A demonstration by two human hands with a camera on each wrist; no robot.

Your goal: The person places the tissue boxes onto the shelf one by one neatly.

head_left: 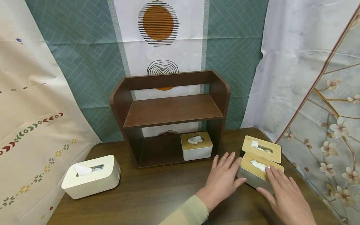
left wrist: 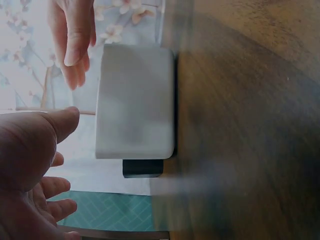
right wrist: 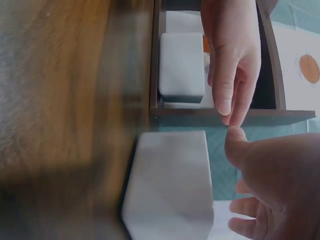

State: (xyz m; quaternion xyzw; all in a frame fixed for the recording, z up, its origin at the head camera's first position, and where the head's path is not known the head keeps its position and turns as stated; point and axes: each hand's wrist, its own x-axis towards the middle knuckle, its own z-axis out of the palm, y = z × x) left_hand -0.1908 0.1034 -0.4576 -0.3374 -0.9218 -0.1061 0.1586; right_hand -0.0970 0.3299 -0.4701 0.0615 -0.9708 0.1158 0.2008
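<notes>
A grey-white tissue box with a bamboo lid (head_left: pixel 254 161) sits at the right of the table, tissue poking from its slot. To its left my left hand (head_left: pixel 220 182) reaches forward with fingers spread, and the left wrist view shows a gap between thumb and box. Over the near right corner of the lid is my right hand (head_left: pixel 289 197), its fingers extended; whether they touch the lid I cannot tell. Just behind stands a second bamboo-lidded box (head_left: pixel 277 151) with a dark body, partly hidden. Neither hand holds anything.
A brown two-tier shelf (head_left: pixel 172 109) stands at the back of the wooden table (head_left: pixel 146 193). On its lower tier, at the right, rests another white tissue box (head_left: pixel 197 153) with a bamboo lid. An all-white tissue box (head_left: pixel 95 184) is on the left. Patterned cloths hang around the table.
</notes>
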